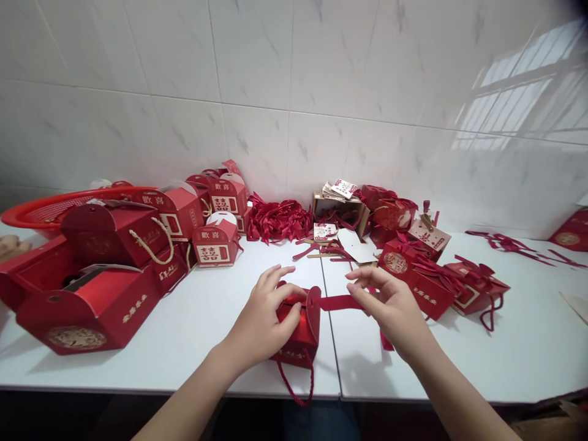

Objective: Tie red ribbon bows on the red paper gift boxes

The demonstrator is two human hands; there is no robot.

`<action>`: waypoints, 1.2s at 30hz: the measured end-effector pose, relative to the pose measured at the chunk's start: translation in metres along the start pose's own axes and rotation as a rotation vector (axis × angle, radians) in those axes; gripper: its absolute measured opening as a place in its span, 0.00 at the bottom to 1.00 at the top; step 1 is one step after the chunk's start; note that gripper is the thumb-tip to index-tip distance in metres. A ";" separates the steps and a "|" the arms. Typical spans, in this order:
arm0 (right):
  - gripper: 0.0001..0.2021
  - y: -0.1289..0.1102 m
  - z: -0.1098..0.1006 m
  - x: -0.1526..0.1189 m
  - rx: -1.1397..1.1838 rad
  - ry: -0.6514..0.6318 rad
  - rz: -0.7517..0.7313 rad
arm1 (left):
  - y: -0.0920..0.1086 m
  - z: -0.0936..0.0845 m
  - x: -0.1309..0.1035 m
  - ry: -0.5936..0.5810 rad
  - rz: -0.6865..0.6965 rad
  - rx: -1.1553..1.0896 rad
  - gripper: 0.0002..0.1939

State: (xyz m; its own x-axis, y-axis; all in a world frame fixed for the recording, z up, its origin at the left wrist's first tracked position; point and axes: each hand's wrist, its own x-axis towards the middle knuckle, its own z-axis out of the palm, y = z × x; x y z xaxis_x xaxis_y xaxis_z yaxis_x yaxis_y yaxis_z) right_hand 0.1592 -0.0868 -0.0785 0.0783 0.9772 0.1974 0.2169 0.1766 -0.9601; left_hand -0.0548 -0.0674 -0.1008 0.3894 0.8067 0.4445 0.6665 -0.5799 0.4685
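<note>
One red gift box [303,337] is under work, standing on the white table [184,343] near its front edge, with one twisted cord handle [301,402] looping down past that edge. One dark red ribbon [337,302] runs from the hole in its side flap toward the right.

Left hand [261,321]: about half open, laid over the top of the gift box, thumb and forefinger apart and touching it; whether the hidden fingers clamp it cannot be told. Right hand [390,309]: just right of the gift box, thumb and fingers drawn together on the ribbon, a loose length hanging below.

Left of the gift box: at least two larger red boxes [92,309] and, farther back, at least three boxes with cream panels [214,252]. One red plastic basket [27,214] stands beyond the larger boxes. Behind the gift box: one heap of ribbons [280,219]; to the heap's right, one open carton [364,222] bearing one stack of cards [342,190]. Right of the gift box: at least three red boxes with bows [429,294], grouped close together; exact count behind them is obscured.
</note>
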 end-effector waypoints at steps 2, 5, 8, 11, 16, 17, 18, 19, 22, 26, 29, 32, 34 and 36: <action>0.13 0.001 0.001 0.000 0.006 -0.009 0.005 | 0.000 0.000 0.001 -0.006 0.010 -0.005 0.11; 0.12 0.001 0.002 0.000 0.002 -0.020 0.010 | 0.001 0.000 0.001 -0.007 0.008 -0.007 0.11; 0.12 0.000 0.002 -0.001 -0.010 -0.017 0.022 | 0.002 -0.001 0.001 -0.011 0.003 -0.008 0.11; 0.12 -0.001 0.001 -0.003 -0.017 0.001 0.034 | 0.002 0.000 0.003 -0.014 0.007 -0.005 0.11; 0.12 -0.002 0.002 -0.005 -0.028 0.010 0.041 | 0.003 0.000 0.004 -0.018 0.008 -0.014 0.11; 0.12 -0.001 0.002 -0.005 -0.025 0.011 0.043 | 0.004 0.000 0.004 -0.021 0.007 -0.017 0.11; 0.12 -0.001 0.002 -0.005 -0.022 0.011 0.046 | 0.004 0.000 0.004 -0.026 0.007 -0.020 0.11; 0.12 -0.001 0.002 -0.004 -0.017 0.011 0.046 | 0.004 0.000 0.004 -0.030 0.007 -0.022 0.11; 0.12 -0.001 0.004 -0.001 0.001 0.005 0.044 | 0.004 0.001 0.004 -0.038 0.010 -0.024 0.12; 0.12 -0.003 0.008 0.003 0.011 -0.001 0.041 | 0.003 0.002 0.004 -0.032 0.021 -0.044 0.11; 0.12 -0.005 0.012 0.006 0.016 -0.011 0.040 | 0.002 0.003 0.004 -0.034 0.011 -0.069 0.11; 0.12 -0.006 0.015 0.009 0.014 -0.035 0.051 | 0.003 0.005 0.006 -0.025 -0.002 -0.086 0.10; 0.13 -0.004 0.015 0.009 -0.008 -0.045 0.054 | 0.004 0.005 0.007 -0.006 -0.015 -0.094 0.09; 0.13 -0.001 0.014 0.009 -0.065 -0.057 0.040 | 0.005 0.004 0.007 0.030 -0.039 -0.112 0.09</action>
State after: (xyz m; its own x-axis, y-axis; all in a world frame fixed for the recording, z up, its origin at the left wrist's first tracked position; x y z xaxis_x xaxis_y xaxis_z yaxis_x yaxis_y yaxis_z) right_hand 0.1458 -0.0762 -0.0787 0.0329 0.9888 0.1456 0.2772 0.1310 -0.9519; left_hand -0.0460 -0.0637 -0.0987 0.3442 0.8259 0.4465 0.6052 -0.5587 0.5671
